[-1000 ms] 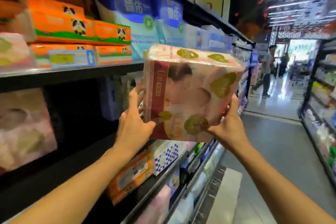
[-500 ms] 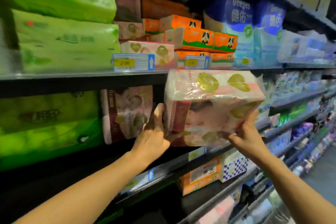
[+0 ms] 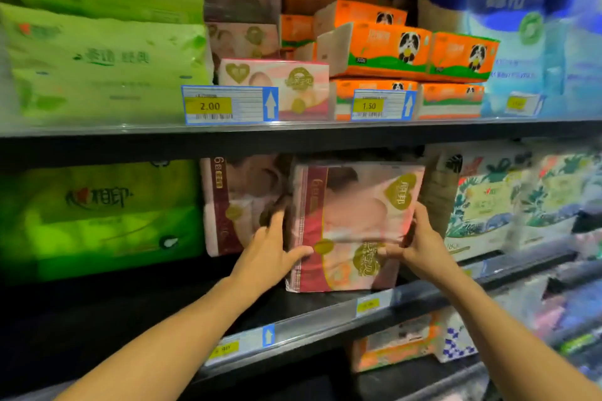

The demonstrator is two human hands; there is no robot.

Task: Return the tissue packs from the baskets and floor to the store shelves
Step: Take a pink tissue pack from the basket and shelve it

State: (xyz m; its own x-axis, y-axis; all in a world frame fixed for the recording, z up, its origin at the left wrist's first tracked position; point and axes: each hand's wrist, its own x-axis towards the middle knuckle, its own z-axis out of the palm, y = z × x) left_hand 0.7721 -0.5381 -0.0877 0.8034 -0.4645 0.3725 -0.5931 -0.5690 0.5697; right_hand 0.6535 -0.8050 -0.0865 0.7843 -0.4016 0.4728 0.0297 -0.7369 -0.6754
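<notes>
A pink tissue pack point(image 3: 353, 225) with gold hearts and a dark red side stripe stands upright on the middle shelf point(image 3: 329, 309). My left hand point(image 3: 272, 252) grips its lower left edge and my right hand point(image 3: 420, 242) grips its lower right side. A matching pink pack point(image 3: 239, 205) stands just to its left, partly behind my left hand's fingers. The held pack's base rests near the shelf's front edge.
Green tissue packs point(image 3: 97, 218) fill the shelf's left side, floral white packs point(image 3: 508, 202) the right. The upper shelf point(image 3: 293, 132) holds green packs, a small pink pack point(image 3: 277, 85), orange panda packs point(image 3: 407, 49) and blue bags point(image 3: 521, 26). Lower shelves hold more packs.
The view swung from the aisle to face the shelves. Both hands carried the pink pack down from in front of the upper shelf edge into the middle shelf, beside the matching pack.
</notes>
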